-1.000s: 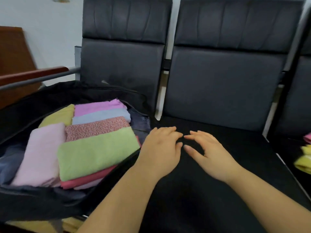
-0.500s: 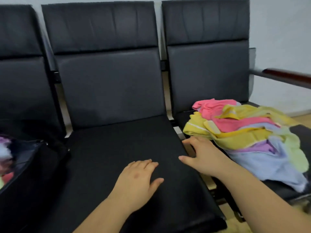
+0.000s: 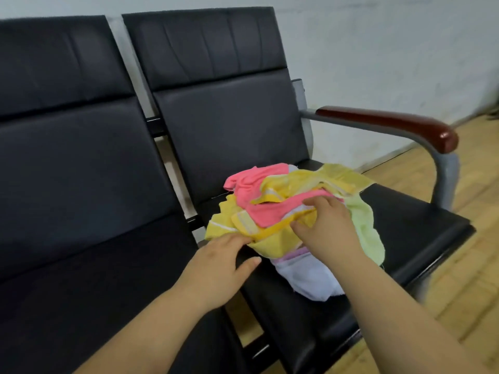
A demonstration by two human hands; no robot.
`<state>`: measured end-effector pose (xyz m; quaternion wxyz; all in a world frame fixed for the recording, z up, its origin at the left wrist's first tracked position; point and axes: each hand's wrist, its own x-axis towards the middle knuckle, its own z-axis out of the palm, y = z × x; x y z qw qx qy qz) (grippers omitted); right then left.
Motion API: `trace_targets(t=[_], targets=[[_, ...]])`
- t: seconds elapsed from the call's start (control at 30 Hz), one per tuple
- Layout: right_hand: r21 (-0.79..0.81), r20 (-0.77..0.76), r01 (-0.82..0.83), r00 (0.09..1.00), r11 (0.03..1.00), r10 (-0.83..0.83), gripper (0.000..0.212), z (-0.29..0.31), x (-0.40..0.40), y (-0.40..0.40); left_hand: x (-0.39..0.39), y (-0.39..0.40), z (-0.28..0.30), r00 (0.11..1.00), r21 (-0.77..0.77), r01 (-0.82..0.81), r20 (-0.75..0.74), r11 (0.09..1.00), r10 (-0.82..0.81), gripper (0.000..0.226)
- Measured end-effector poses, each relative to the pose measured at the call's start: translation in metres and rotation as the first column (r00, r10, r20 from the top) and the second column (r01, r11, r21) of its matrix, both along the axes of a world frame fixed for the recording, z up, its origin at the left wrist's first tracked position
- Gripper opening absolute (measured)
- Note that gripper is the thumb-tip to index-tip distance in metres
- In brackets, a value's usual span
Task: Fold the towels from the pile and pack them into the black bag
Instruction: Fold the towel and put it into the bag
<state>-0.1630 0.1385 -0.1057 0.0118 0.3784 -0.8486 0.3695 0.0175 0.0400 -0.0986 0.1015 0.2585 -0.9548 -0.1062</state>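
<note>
While right hand [image 3: 328, 228] fingers pinch yellow towel [image 3: 272, 240] atop pile [image 3: 297, 211], left hand [image 3: 218, 268] fingers, spread, touch its edge.

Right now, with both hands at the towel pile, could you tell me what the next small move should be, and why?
Probably pinch the yellow towel with both hands and lift it off the pile. The left hand touches its near edge with straight fingers; the right hand rests on top. The towel sits high on the heap, and neither hand clearly grips it yet.
</note>
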Motion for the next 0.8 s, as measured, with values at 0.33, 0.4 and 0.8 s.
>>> trace_targets(t=[0.33,0.4,0.8], targets=[[-0.163,0.126,0.144,0.984,0.976,-0.124,0.062,-0.017,-0.051,0.004,-0.078,-0.02,0.013,0.996,0.081,0.037,-0.084,0.996,-0.031,0.056],[-0.182,0.162,0.173,0.976,0.968,-0.144,0.063,-0.016,-0.059,-0.001,-0.09,-0.026,0.015,0.994,0.089,0.031,-0.103,0.996,-0.022,0.06],[-0.111,0.403,0.379,0.862,0.919,-0.307,0.058,-0.029,-0.09,-0.034,-0.126,-0.067,0.017,0.994,0.138,-0.092,0.069,0.986,0.083,0.046]])
